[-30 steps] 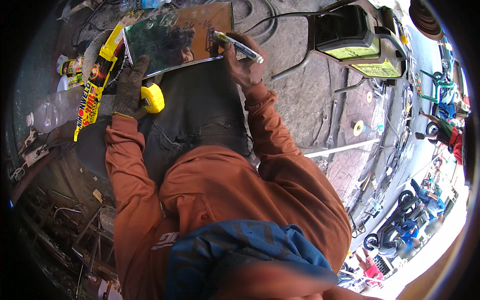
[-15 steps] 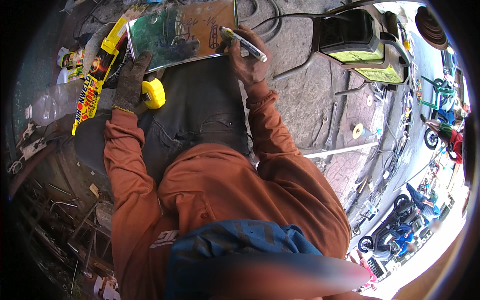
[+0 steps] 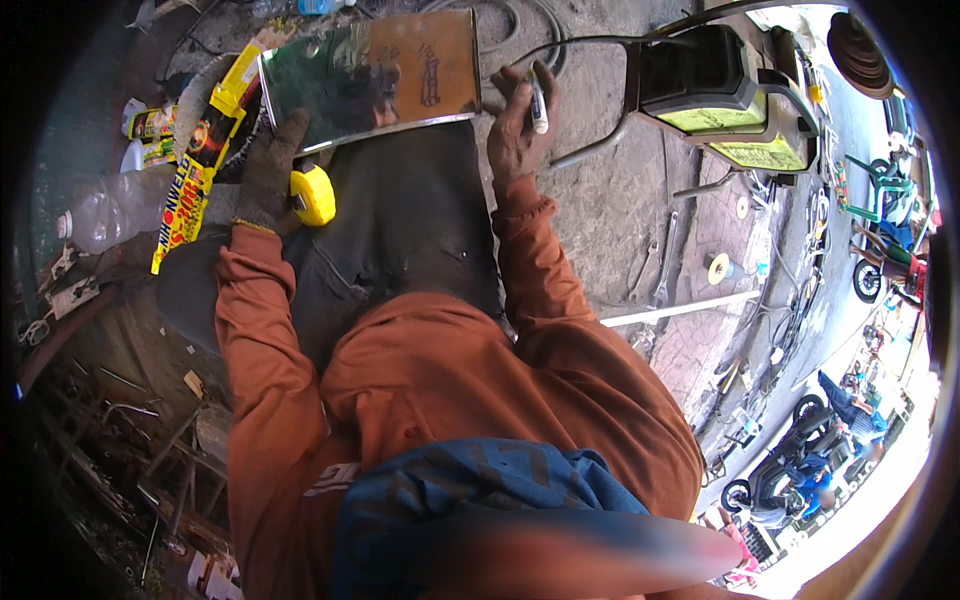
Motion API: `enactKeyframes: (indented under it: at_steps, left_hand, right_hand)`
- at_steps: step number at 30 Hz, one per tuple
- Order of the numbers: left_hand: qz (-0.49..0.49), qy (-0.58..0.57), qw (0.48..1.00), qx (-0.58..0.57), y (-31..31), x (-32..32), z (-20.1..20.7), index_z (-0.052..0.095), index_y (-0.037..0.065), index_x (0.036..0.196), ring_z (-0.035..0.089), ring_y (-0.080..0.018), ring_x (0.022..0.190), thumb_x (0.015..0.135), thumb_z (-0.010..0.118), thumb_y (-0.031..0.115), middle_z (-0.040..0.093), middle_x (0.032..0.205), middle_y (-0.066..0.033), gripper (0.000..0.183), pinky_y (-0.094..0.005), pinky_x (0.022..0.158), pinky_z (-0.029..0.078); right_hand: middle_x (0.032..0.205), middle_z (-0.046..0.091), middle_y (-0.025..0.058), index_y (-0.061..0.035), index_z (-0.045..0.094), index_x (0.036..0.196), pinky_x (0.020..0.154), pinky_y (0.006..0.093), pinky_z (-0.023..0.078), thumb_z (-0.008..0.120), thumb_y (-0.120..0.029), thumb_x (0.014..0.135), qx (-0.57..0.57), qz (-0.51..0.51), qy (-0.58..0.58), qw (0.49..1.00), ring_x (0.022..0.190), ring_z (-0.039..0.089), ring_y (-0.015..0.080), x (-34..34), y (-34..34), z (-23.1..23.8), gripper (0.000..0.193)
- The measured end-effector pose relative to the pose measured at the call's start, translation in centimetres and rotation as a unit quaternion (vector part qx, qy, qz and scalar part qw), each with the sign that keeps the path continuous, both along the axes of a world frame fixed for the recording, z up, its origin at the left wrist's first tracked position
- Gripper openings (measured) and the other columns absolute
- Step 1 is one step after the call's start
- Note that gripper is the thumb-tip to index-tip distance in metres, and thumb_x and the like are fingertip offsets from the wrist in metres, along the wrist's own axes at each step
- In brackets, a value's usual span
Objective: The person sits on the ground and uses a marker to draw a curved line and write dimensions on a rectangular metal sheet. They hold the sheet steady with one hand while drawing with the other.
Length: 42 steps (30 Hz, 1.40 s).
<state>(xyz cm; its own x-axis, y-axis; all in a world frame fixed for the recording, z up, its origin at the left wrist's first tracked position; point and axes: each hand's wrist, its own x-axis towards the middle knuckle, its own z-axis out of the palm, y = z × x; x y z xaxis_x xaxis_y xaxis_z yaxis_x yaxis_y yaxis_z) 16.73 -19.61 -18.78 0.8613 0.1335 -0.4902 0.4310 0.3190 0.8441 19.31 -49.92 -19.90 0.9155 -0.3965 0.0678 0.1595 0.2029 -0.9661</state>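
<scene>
Reflective sheet (image 3: 335, 95), which I log as dark green at left, orange-brown at right, dark marks over the brown; marker (image 3: 538, 112), white with a dark band; left glove (image 3: 268, 175), grey-brown, cuff edged dull yellow; tape measure (image 3: 315, 197), bright yellow; sweatshirt (image 3: 430, 370), rust-orange; trousers (image 3: 410, 210), black; headgear (image 3: 480, 485), I read as blue patterned with darker shapes; long packet (image 3: 187, 205), yellow, red and black; machine (image 3: 690, 85), black with yellow-green panels; chair (image 3: 868, 190), green

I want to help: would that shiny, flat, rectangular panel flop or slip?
The shiny, flat, rectangular panel is probably stiff: its edges look straight beyond the gloved left hand. It might slip: its reflective face looks smooth.
</scene>
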Motion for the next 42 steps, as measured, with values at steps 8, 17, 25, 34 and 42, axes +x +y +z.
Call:
enactKeyframes:
  at_steps: [8,17,25,34,42]
  left_hand:
    - [-0.240,-0.246,0.890,0.299,4.8,0.3,-6.2,0.055,0.005,0.146,0.059,-0.0305,0.121,0.101,0.064,0.030,0.061,0.133,-0.0161,0.052,-0.0405,0.103,0.048]
    - [-0.114,0.052,0.982,-0.139,1.0,1.7,-2.0,0.059,0.005,0.118,0.061,-0.0212,0.090,0.104,0.059,0.043,0.063,0.107,-0.0074,0.040,-0.0372,0.072,0.052]
    - [-0.170,0.121,0.956,-0.206,-10.6,6.1,9.0,0.060,0.014,0.088,0.040,-0.0091,0.048,0.105,0.056,0.045,0.053,0.070,0.0000,0.035,-0.0258,0.039,0.034]
    - [-0.204,0.131,0.907,-0.345,-15.6,7.6,15.6,0.062,0.012,0.098,0.037,-0.0104,0.059,0.106,0.057,0.038,0.049,0.079,0.0030,0.028,-0.0278,0.050,0.036]
    - [-0.321,0.238,0.760,-0.513,-18.3,6.9,12.8,0.057,0.013,0.095,0.034,-0.0085,0.057,0.107,0.055,0.035,0.038,0.072,0.0053,0.025,-0.0272,0.045,0.032]
  right_hand:
    - [0.099,0.067,0.0010,-0.0027,0.065,0.117,0.080,0.0308,0.052,0.067,-0.024,0.101,0.043,0.076,0.119,0.989,0.091,0.061,0.0119,0.6,0.3,-2.3,0.027]
    - [0.093,0.061,-0.0001,-0.0034,0.062,0.122,0.076,0.0302,0.049,0.062,-0.022,0.103,0.093,-0.038,0.038,0.994,0.087,0.054,0.0104,4.0,3.8,-3.5,0.026]
    - [0.092,0.058,-0.0031,-0.0043,0.063,0.120,0.076,0.0264,0.044,0.064,-0.028,0.104,0.183,-0.086,-0.043,0.978,0.088,0.050,0.0075,3.6,-1.2,4.9,0.029]
    - [0.113,0.068,0.0088,-0.0105,0.049,0.144,0.085,0.0380,0.056,0.051,-0.039,0.108,0.325,-0.042,0.015,0.945,0.096,0.065,0.0173,1.1,-8.0,8.8,0.046]
    - [0.115,0.066,0.0068,-0.0092,0.057,0.138,0.090,0.0342,0.055,0.053,-0.031,0.108,0.305,-0.129,0.015,0.944,0.100,0.065,0.0169,-4.4,-10.2,7.6,0.037]
